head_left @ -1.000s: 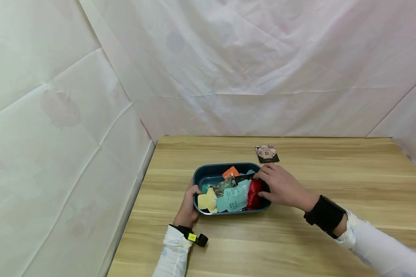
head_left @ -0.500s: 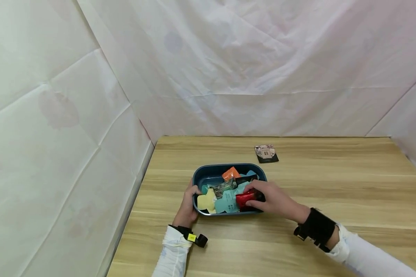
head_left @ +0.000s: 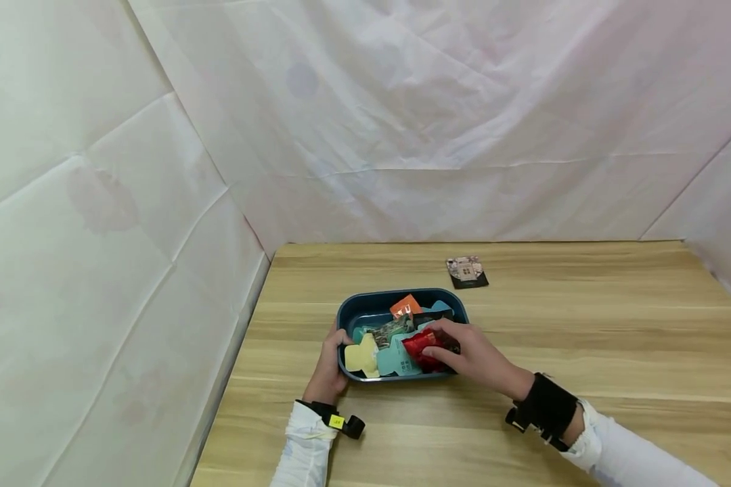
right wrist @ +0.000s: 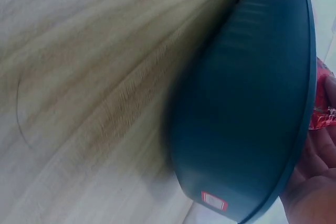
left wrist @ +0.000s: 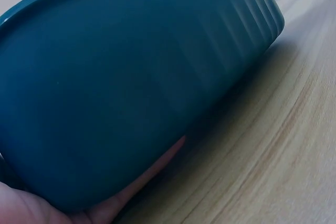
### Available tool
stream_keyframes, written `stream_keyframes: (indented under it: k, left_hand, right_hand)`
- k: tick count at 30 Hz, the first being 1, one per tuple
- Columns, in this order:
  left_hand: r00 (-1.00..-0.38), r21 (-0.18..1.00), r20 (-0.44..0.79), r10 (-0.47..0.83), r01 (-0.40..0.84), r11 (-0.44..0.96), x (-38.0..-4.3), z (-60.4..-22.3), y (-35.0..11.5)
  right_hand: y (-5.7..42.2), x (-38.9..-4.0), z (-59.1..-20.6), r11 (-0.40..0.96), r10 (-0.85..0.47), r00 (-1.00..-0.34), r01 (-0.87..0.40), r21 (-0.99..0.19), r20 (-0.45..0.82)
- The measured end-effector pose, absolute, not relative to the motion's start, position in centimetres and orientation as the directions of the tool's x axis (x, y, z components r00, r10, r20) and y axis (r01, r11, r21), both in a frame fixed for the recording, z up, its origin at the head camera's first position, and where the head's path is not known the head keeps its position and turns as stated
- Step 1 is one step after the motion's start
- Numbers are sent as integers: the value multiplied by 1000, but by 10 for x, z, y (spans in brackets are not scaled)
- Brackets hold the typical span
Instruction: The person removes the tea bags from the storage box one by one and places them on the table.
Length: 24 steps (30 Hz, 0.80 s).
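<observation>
While the right hand [head_left: 475, 353] pinches a shiny, crumpled red packet [head_left: 420, 345] at four o'clock in the tray [head_left: 363, 312], the left hand [head_left: 331, 362] grips the tray near nine. A teal packet [head_left: 396, 360] lies partly beneath; a pink-and-black packet [head_left: 467, 270] lies on the table [head_left: 585, 304], toward two. Only the right wrist view shows a label [right wrist: 214, 201].

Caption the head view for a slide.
The left hand holds a blue tray; the right hand grips a red packet.
</observation>
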<state>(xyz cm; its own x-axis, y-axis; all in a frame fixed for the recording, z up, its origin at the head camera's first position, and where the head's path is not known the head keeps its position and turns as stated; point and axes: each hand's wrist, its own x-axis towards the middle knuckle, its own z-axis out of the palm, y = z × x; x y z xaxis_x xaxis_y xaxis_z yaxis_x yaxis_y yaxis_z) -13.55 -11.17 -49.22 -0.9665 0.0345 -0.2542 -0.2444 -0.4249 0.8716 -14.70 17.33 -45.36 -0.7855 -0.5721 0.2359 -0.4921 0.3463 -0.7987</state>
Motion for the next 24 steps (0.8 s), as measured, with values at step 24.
stream_keyframes:
  k: [24]
  left_hand:
    - [-973,879,-218,69,-227,-420,-137,-494,-115]
  right_hand:
    - [197,-189,-441,372,-231,-893,-449,-813,387]
